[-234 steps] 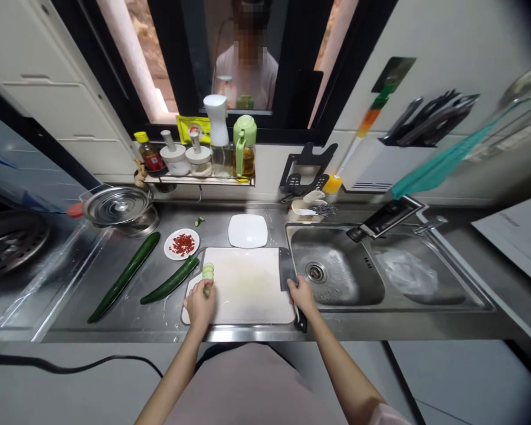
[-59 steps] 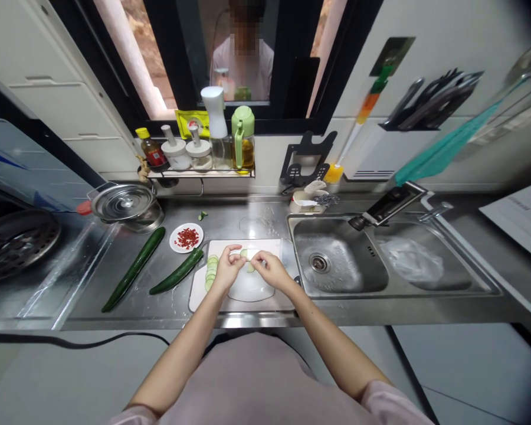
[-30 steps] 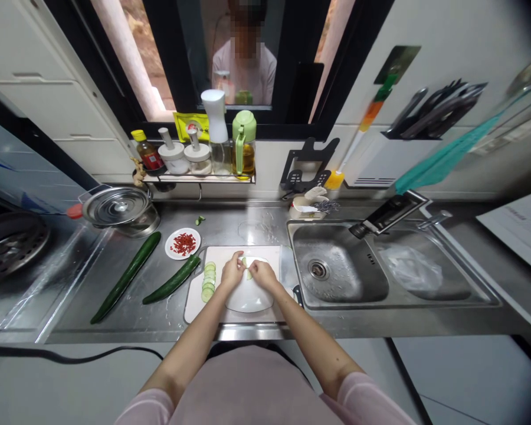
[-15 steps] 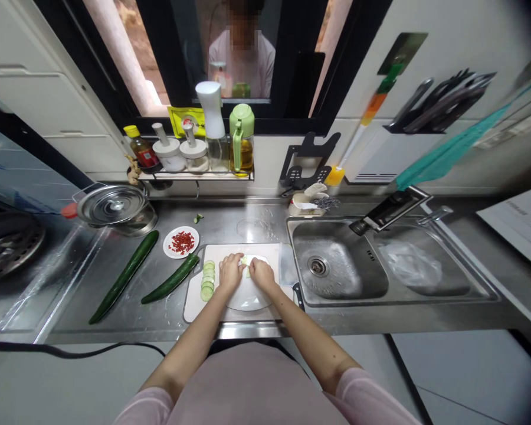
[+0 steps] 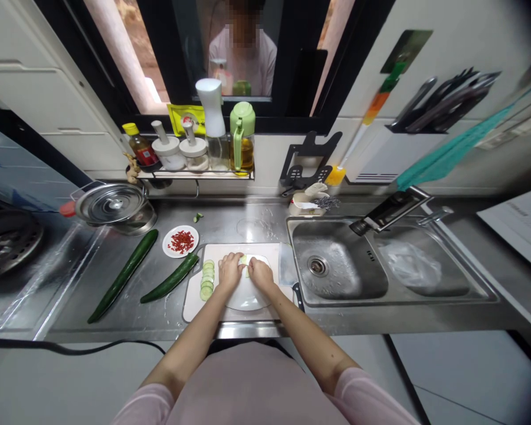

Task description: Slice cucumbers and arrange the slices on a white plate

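A white plate (image 5: 248,301) lies on the pale cutting board (image 5: 195,309) in front of me. Over its upper part my left hand (image 5: 230,271) and my right hand (image 5: 261,275) meet, fingers curled, at pale green cucumber slices (image 5: 243,259). Both hands pinch at these slices, though my fingers partly hide them. Left of the plate, an overlapping row of cucumber slices (image 5: 207,281) rests on the board. A knife sits at the board's right side, its black handle (image 5: 298,297) pointing toward me.
Two cucumbers, a whole one (image 5: 124,277) and a cut one (image 5: 170,278), lie to the left. Near them are a small dish (image 5: 166,247) of chopped red pieces and a lidded pot (image 5: 135,221). A double sink (image 5: 367,301) is at right. Condiments stand on a rack (image 5: 203,176) behind.
Both hands stay at nearly the same spot over the plate, with only a slight shift of the fingers around the cucumber slices. The view has tilted very slightly.
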### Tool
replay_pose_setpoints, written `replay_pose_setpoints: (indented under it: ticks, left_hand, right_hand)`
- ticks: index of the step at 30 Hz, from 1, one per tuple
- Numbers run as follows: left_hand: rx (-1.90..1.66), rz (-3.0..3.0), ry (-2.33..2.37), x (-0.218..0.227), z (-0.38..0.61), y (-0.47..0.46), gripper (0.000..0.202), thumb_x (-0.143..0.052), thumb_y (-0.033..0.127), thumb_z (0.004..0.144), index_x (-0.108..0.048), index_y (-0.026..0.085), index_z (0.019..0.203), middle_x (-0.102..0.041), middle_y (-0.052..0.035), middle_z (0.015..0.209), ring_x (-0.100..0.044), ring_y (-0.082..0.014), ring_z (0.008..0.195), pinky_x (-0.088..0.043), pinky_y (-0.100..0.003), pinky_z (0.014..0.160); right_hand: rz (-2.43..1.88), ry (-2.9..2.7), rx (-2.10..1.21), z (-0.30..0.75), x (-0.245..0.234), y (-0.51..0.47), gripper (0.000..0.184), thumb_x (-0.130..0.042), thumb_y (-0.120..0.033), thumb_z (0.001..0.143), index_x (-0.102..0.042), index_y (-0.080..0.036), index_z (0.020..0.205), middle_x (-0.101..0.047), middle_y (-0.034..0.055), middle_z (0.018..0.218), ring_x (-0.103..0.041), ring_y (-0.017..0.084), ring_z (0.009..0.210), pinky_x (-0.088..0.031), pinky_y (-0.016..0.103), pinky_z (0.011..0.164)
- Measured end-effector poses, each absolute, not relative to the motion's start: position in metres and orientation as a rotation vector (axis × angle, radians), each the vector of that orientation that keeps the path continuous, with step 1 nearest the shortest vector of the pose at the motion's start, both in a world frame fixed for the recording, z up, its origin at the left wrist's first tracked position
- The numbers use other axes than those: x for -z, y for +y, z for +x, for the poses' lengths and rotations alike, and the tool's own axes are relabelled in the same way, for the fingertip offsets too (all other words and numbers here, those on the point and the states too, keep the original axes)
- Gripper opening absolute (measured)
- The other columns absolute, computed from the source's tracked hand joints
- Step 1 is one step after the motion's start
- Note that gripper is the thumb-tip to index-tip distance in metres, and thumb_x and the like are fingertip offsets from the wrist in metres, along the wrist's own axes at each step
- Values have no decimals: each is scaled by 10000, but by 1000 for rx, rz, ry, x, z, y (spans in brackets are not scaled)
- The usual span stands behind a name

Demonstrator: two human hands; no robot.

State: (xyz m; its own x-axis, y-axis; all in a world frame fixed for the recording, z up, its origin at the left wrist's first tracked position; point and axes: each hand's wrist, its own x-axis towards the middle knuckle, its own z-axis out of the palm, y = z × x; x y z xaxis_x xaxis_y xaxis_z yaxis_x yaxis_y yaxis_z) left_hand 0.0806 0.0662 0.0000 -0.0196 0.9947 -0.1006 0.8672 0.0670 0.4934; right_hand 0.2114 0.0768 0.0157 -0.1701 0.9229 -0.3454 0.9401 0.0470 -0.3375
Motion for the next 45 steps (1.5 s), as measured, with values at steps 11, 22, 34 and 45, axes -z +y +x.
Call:
replay_pose_setpoints:
  ticks: [11,22,34,45]
  left_hand:
    - [-339,1907,1954,2,78,66,358,-543,314,882,-569,309,1239,-598,-66,1116,-483,-238,1099,-299,-365,925]
    - [-353,1886,1970,2,78,65,349,-550,322,875,-583,305,1222,-591,-68,1098,-489,-234,1084,-307,-363,921]
    - [-369,1869,1979,3,81,64,349,-532,326,876,-584,290,1219,-599,-74,1110,-490,-243,1090,-300,-373,928]
    - [-713,1692,2042,-10,74,38,307,-538,305,850,-638,259,1136,-628,-53,977,-546,-221,978,-343,-367,911]
  right_hand:
    - [2023,2195,780,208,-23,76,232,-383,-266,937,-554,-190,1074,-672,92,961,-618,190,901,-361,258,686]
    - [2016,2206,776,208,-21,76,231,-378,-257,937,-554,-186,1069,-670,91,955,-616,182,890,-364,256,688]
    - [1978,2228,732,208,-22,73,258,-368,-251,932,-560,-181,1090,-675,95,984,-625,191,879,-361,261,673]
    - [2069,2345,790,232,-30,60,282,-406,-301,917,-591,-212,1111,-686,54,962,-597,162,859,-321,230,669]
